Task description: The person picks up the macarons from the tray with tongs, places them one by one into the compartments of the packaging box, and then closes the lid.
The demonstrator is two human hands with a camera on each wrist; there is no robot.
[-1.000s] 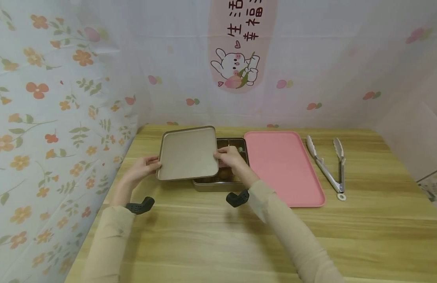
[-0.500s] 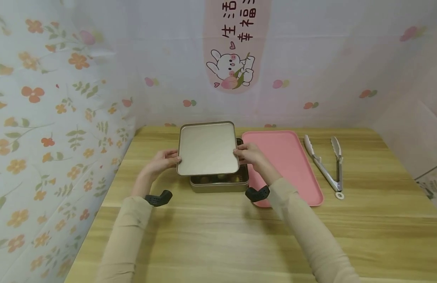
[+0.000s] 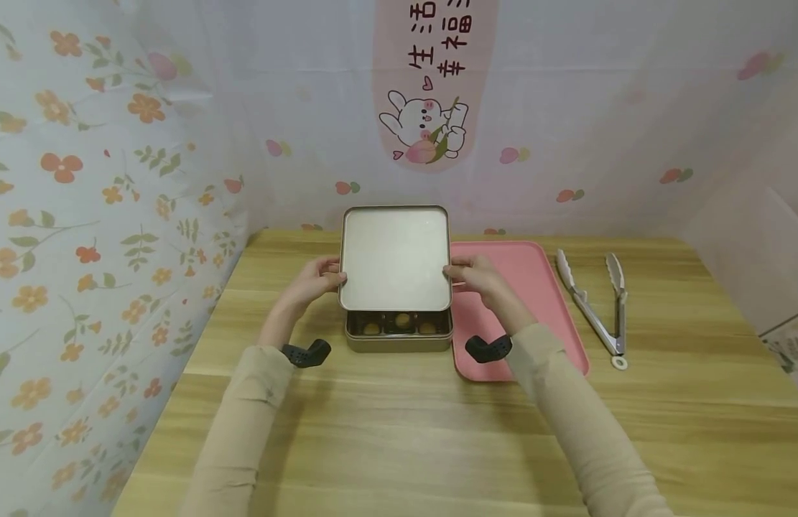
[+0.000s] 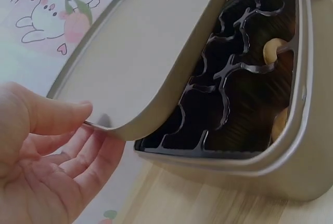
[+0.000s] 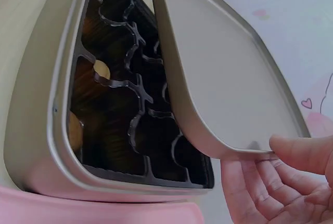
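Observation:
A square gold-coloured tin lid (image 3: 395, 258) is tilted over the back of an open tin box (image 3: 399, 345). My left hand (image 3: 313, 280) pinches the lid's left edge, thumb on top and fingers beneath. On the opposite edge, my right hand (image 3: 481, 281) holds it the same way. Inside the box a black plastic insert (image 4: 227, 73) is split into compartments. Small round golden biscuits (image 3: 402, 319) show in the front row. The right wrist view shows a biscuit (image 5: 102, 69) in a compartment; the lid hides part of the insert in the head view.
A pink tray (image 3: 557, 323) lies against the box's right side. Farther right, metal tongs (image 3: 592, 312) lie spread on the wooden table (image 3: 399, 445). A patterned cloth (image 3: 295, 108) hangs behind the table, and floral cloth covers the left side.
The lid has moved right and away from me, from the box's left to over its back, and tilted up. Both hands moved with it, still gripping its edges. More biscuits are visible along the front.

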